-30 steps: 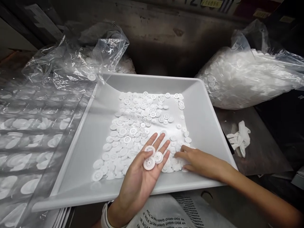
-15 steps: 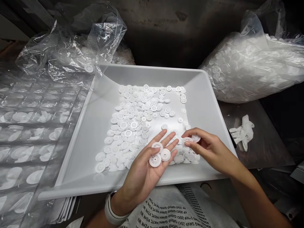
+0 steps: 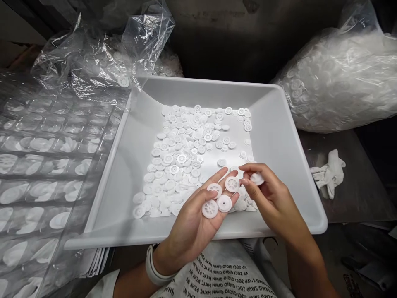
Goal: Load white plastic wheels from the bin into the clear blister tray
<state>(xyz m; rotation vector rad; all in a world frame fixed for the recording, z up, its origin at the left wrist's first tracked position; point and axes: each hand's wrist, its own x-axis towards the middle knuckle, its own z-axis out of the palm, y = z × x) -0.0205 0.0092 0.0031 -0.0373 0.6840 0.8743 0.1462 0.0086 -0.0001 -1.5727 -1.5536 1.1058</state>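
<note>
Palm up, my left hand (image 3: 195,217) carries several white plastic wheels (image 3: 210,209), round with spoked or plain faces; the thumb presses on one of them. My right hand (image 3: 273,198) is beside its fingertips, with thumb and forefinger at the edge of a spoked wheel (image 3: 232,184) that rests on the left fingers. Another white wheel (image 3: 257,178) is tucked within the right hand's curled fingers. Both hands are above the near side of a grey plastic tray (image 3: 288,174), where many similar wheels (image 3: 173,159) lie in a loose layer, thickest on the left.
Stacked clear blister trays (image 3: 31,161) with white pieces in their pockets stand at the left. A clear bag (image 3: 102,66) lies behind them. A large full bag of white wheels (image 3: 344,82) sits at the right, above a crumpled white glove (image 3: 330,174).
A further wheel from my right hand now lies on my left fingers, beside the three there before. The right hand has come closer to the left. The whole view has shifted slightly.
</note>
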